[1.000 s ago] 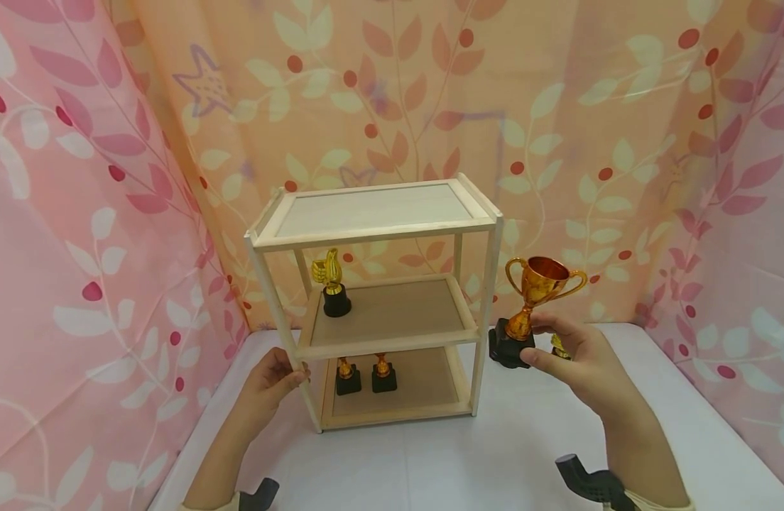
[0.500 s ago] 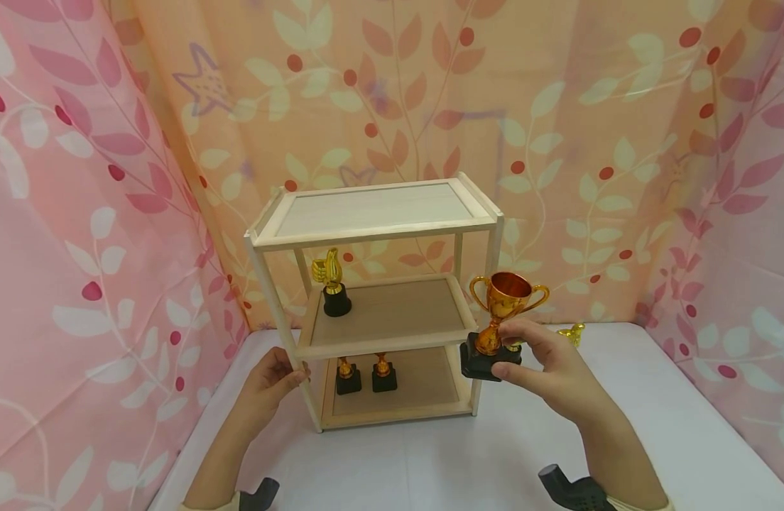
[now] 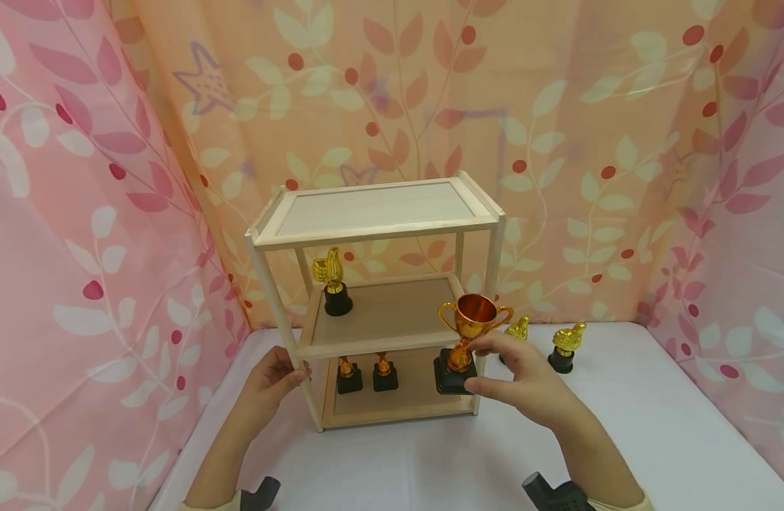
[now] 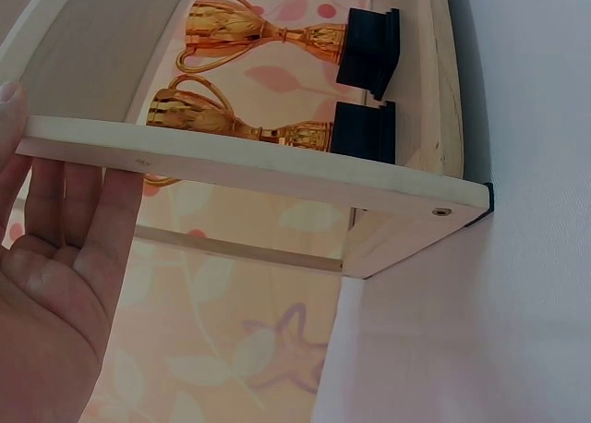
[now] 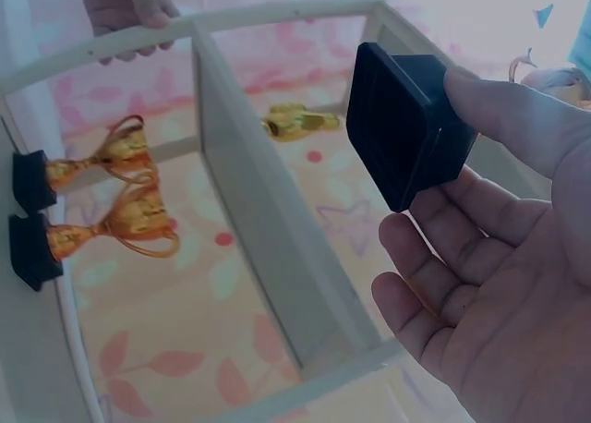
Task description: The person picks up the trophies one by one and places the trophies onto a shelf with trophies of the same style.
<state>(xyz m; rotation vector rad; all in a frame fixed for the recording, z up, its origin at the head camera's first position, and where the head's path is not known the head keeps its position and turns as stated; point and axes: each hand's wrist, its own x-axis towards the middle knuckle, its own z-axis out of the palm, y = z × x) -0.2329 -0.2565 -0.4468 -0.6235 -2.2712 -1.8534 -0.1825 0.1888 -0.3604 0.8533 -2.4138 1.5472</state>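
Note:
My right hand (image 3: pixel 523 380) pinches a gold cup trophy (image 3: pixel 474 319) near its black base and holds it upright in front of the shelf rack's right side. In the right wrist view the square underside of that base (image 5: pixel 392 127) shows, with the thumb on one side and fingers on the other. My left hand (image 3: pixel 270 380) grips the left front post of the wooden three-tier rack (image 3: pixel 379 239). Two more cup trophies (image 4: pixel 268 33) stand on the bottom tier; in the head view the middle tier hides their cups. A gold thumbs-up trophy (image 3: pixel 333 280) stands at the middle tier's left.
Right of the rack, two thumbs-up trophies are on the white table (image 3: pixel 405 468): one (image 3: pixel 564 346) in plain sight, the other (image 3: pixel 518 328) partly behind my right hand. Floral curtains (image 3: pixel 558 142) enclose the back and both sides.
My right hand has carried the cup trophy leftward and down, from beside the rack to its front right. The thumbs-up trophies behind have come into view. My left hand has stayed on the post.

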